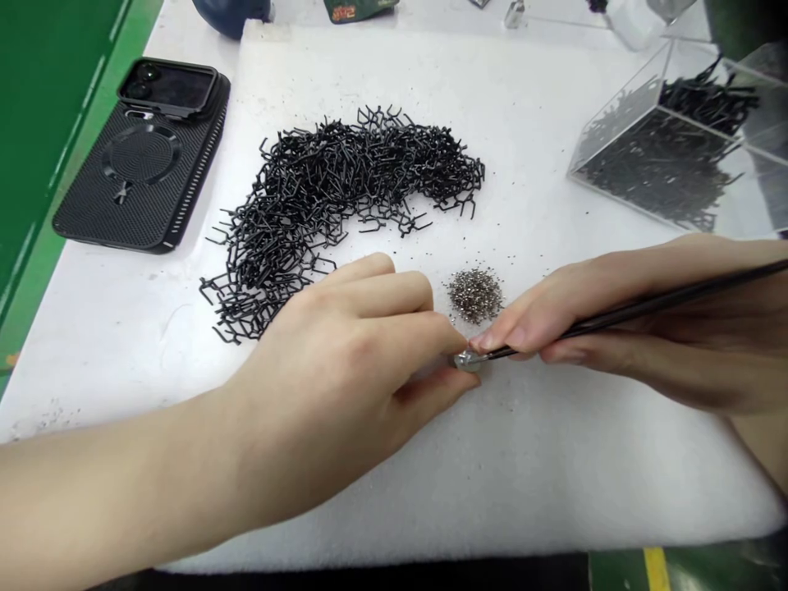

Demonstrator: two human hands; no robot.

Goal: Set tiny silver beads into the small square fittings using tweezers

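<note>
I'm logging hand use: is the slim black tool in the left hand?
No, the right hand holds the slim black tool, while the left hand pinches a small shiny piece.

The place looks like a workshop: the floor (726, 566) is green with a yellow line (657, 569), and bent black pieces (345, 168) lie heaped near tiny metal bits (475, 295).

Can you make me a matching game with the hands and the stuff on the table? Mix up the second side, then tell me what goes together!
1. Left hand
2. Right hand
3. Clear box
4. Bent black pieces

A. Spread out in a curved pile
B. Holding a thin dark tool
C. Pinching a small shiny piece
D. At the upper right, with dark pieces inside

Right pairs: 1-C, 2-B, 3-D, 4-A.
</note>
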